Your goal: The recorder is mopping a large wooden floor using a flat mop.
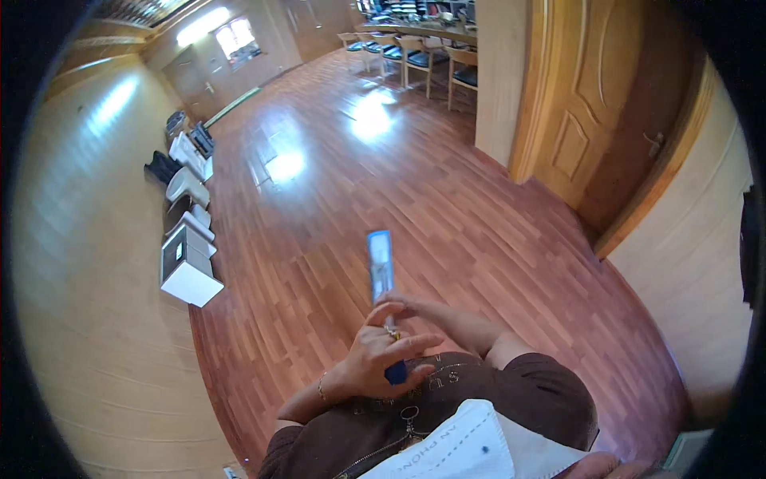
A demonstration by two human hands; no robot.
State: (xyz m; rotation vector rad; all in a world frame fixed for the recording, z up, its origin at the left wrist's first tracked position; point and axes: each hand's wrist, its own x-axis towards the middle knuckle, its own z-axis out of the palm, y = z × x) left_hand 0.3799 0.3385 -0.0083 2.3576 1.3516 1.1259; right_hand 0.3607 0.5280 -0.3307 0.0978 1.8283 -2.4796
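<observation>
A long, narrow tool (381, 262) with a blue rim and a pale, see-through middle points away from me over the floor. My right hand (398, 304) pinches it near its lower end, the fingertips partly hidden. Closer to my body, my left hand (375, 355), with a ring and a bracelet, is curled loosely around what looks like the tool's handle. A dark blue end (396, 372) shows between its thumb and fingers. How the handle runs through the palm is hidden.
Along the left wall stand a white box-like cabinet (191, 267), a white rounded fixture (188, 185) and other items. Chairs (419, 62) line a counter at the back. A wooden door (594, 104) is on the right. The wooden floor (319, 199) stretches between.
</observation>
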